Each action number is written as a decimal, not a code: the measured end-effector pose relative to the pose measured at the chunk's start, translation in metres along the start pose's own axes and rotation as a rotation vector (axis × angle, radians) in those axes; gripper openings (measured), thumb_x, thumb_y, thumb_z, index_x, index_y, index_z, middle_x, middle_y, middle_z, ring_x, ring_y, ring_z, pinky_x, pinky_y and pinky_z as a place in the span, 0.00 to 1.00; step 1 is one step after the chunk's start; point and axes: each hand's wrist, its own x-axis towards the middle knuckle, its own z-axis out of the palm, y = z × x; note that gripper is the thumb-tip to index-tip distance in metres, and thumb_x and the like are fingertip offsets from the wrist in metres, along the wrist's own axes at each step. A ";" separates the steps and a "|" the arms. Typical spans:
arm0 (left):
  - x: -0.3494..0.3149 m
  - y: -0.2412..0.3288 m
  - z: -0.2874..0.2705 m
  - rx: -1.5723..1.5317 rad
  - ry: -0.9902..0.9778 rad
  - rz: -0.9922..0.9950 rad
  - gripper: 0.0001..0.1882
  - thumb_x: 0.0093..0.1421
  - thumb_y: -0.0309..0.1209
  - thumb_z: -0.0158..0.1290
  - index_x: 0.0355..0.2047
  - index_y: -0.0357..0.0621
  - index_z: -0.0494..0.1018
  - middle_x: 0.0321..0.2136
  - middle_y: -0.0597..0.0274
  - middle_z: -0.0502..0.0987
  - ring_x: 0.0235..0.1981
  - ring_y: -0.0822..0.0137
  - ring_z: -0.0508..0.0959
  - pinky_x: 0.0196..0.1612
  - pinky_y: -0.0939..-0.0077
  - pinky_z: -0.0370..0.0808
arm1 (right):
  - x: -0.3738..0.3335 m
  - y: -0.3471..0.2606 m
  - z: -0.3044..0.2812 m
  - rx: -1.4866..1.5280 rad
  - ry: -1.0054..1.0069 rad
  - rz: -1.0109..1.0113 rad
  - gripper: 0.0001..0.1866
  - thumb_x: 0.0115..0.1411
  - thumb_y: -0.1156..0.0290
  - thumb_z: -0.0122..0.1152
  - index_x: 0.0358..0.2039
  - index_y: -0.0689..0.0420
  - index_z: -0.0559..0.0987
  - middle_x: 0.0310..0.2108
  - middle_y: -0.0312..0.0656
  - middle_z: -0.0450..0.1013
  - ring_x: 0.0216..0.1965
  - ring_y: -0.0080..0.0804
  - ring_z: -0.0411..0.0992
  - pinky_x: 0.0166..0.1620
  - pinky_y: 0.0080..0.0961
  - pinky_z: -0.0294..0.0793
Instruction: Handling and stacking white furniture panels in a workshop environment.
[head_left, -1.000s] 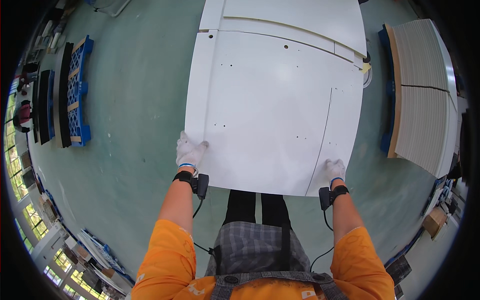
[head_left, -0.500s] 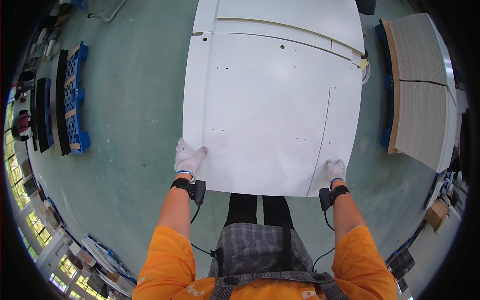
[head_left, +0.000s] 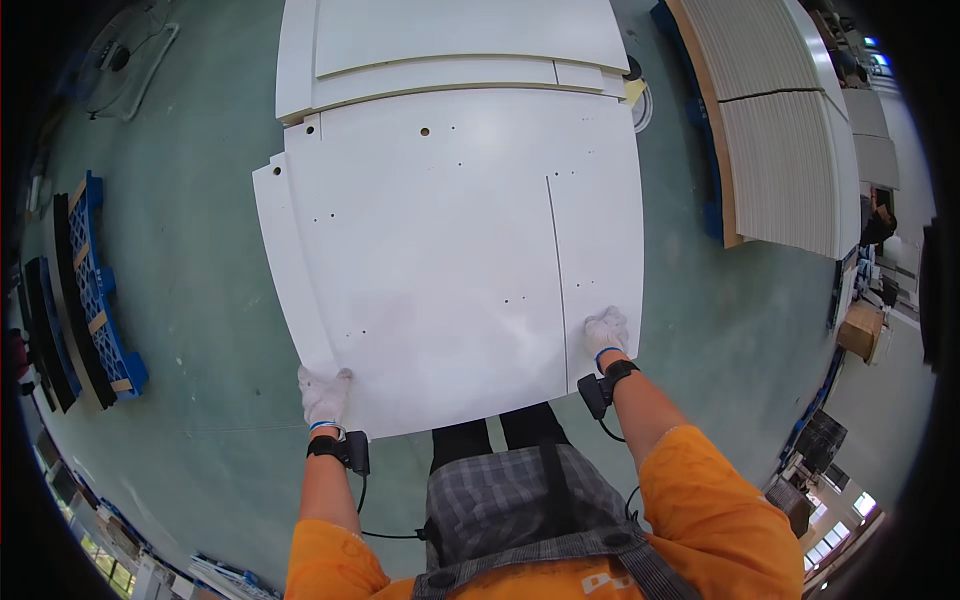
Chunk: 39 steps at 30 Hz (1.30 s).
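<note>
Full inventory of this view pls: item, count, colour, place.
Panels: at least three, white, centre to top edge
Board stack: one, pale, upper right
Right pallet: one, blue, along board stack
Left pallet: one, blue, left
Slabs: several, dark, far left
Fan (likely): one, dark, upper left
Ring: one, white, right of panels
Box: one, brown, right
Windows: several, bright, lower corners
Floor: one, green, throughout
Left hand: one, white glove, panel's near-left corner
Right hand: one, white glove, panel's near-right corner
Wrist units: two, black, on wrists
Shirt: one, orange, bottom
Apron: one, grey plaid, bottom
Trousers: one pair, black, below panels
</note>
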 end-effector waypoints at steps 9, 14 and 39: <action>0.006 0.037 -0.013 0.023 0.151 0.066 0.57 0.45 0.41 0.63 0.65 0.39 0.35 0.60 0.38 0.56 0.59 0.46 0.62 0.61 0.64 0.62 | -0.020 -0.104 -0.008 -0.091 0.245 -0.753 0.35 0.55 0.60 0.53 0.60 0.60 0.57 0.63 0.50 0.52 0.64 0.46 0.49 0.65 0.38 0.48; 0.017 0.051 -0.019 0.080 0.089 0.006 0.57 0.45 0.39 0.63 0.65 0.39 0.36 0.57 0.36 0.57 0.56 0.45 0.65 0.58 0.62 0.65 | -0.037 -0.214 -0.016 -0.252 0.113 -1.187 0.38 0.59 0.51 0.47 0.64 0.59 0.51 0.67 0.49 0.44 0.68 0.43 0.39 0.68 0.39 0.33; 0.037 0.032 -0.003 0.223 0.207 0.129 0.59 0.45 0.47 0.64 0.65 0.38 0.37 0.63 0.39 0.48 0.65 0.48 0.50 0.66 0.62 0.50 | 0.005 -0.303 -0.020 -0.248 0.456 -0.864 0.36 0.63 0.48 0.37 0.65 0.58 0.51 0.66 0.51 0.45 0.68 0.48 0.39 0.68 0.42 0.31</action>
